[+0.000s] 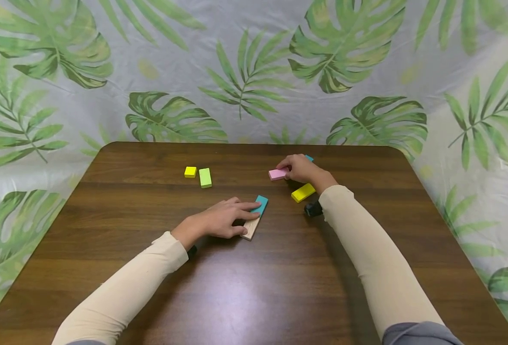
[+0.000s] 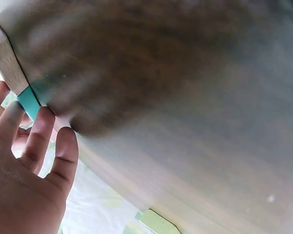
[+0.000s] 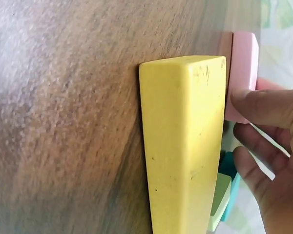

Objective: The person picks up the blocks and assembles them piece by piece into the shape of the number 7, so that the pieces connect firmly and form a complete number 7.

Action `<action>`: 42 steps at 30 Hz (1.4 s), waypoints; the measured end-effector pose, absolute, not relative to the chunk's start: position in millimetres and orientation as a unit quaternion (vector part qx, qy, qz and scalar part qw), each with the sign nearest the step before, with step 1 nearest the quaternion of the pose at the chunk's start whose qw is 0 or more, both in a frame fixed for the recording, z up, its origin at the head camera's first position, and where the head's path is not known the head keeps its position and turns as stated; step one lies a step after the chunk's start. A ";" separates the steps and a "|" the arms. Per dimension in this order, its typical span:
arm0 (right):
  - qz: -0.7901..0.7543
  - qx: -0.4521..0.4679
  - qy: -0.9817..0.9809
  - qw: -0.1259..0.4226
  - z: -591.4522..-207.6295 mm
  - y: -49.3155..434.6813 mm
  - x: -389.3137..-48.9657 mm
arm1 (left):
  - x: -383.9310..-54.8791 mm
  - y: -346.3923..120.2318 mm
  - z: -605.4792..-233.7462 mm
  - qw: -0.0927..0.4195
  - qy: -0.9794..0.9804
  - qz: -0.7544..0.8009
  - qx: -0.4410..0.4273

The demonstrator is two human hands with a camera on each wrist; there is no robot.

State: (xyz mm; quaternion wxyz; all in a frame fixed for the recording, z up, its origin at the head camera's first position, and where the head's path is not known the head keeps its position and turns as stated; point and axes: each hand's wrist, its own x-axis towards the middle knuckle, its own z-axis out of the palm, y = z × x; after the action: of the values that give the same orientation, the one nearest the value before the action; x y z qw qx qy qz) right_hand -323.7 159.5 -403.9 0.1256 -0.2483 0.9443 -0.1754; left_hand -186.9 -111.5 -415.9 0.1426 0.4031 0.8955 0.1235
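The right hand (image 1: pixel 300 167) is clamping its fingers on the pink block (image 1: pixel 275 176), one o'clock from the teal block (image 1: pixel 262 200), where the left hand (image 1: pixel 224 219) is resting, fingers apart. Pink's looking light, stiff; gripping its long sides should suit.

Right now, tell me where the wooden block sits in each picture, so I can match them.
Head: wooden block below centre, by the left hand.
Left wrist: wooden block at the upper left edge, beside a blue block.
Right wrist: not in it.
Shared landmark: the brown table, in all three views.
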 end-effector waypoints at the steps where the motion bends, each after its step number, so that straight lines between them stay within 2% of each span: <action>1: -0.175 -0.246 0.945 0.126 -404.1 159.9 -323.8 | -186.8 -111.5 -415.6 0.141 0.895 0.123 0.405; 27: -0.214 -0.231 0.939 0.137 -409.9 170.1 -325.9 | -187.0 -111.9 -414.3 0.136 0.892 0.125 0.412; 42: -0.203 -0.276 0.932 0.120 -410.4 167.7 -320.2 | -187.4 -111.8 -414.1 0.136 0.891 0.131 0.413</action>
State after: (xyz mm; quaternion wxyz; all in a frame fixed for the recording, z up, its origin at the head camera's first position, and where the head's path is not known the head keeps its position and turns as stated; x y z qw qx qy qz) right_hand -320.2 167.7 -410.4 0.1196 -0.2763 0.9317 -0.2033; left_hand -187.4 -111.8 -414.1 0.1364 0.4133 0.8908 0.1307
